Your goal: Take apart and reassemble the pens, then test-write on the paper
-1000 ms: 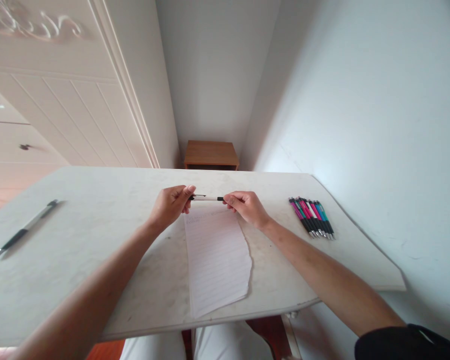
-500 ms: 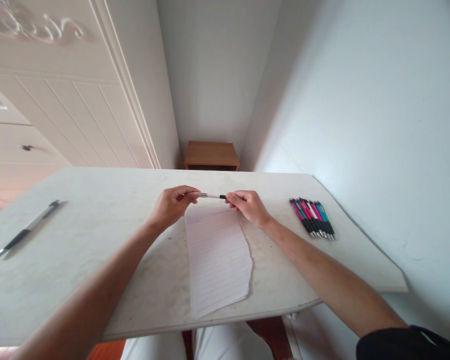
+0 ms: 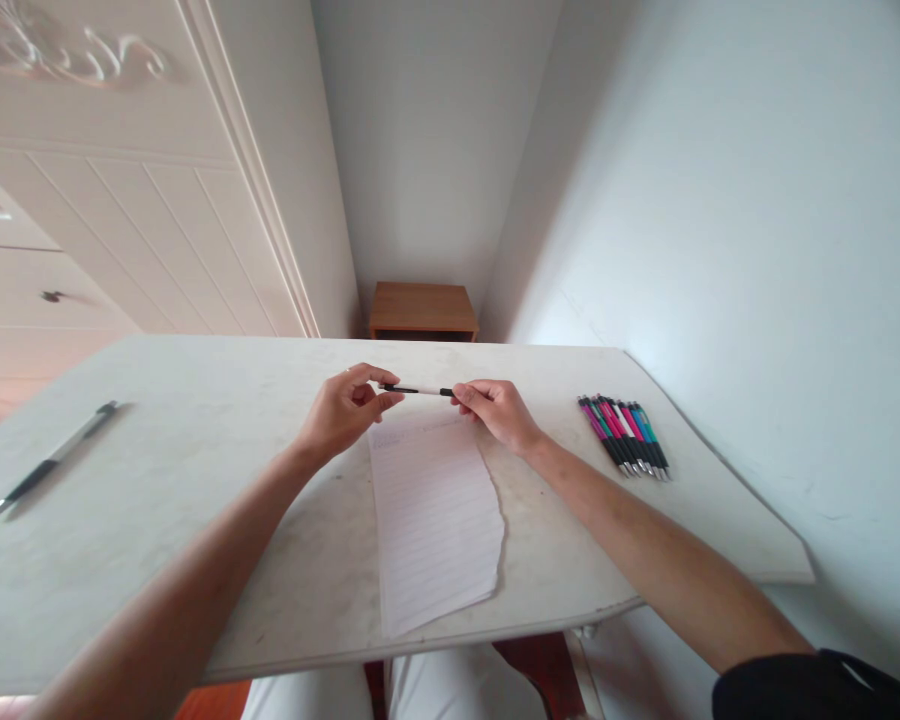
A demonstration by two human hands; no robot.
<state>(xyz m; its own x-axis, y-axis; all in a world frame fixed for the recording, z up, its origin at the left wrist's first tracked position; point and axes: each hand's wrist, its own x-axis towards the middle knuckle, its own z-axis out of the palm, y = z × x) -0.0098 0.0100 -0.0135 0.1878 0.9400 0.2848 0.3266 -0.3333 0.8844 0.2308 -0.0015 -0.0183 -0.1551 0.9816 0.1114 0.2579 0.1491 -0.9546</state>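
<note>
A white pen with black ends [image 3: 418,390] is held level between both hands, just above the top edge of a lined, torn sheet of paper [image 3: 433,515]. My left hand [image 3: 343,408] pinches the pen's left end between thumb and forefinger. My right hand [image 3: 497,411] grips its right end with closed fingers. The sheet lies flat on the white table [image 3: 195,470] in front of me.
A row of several pink, teal and black pens [image 3: 624,433] lies at the table's right. A single silver and black pen [image 3: 51,458] lies far left. White panelled cabinet doors [image 3: 120,200] stand at left, a small wooden cabinet [image 3: 422,310] beyond the table, a wall at right.
The left fingers have shifted along the pen's left end, exposing its black clip end. The right hand has stayed in place.
</note>
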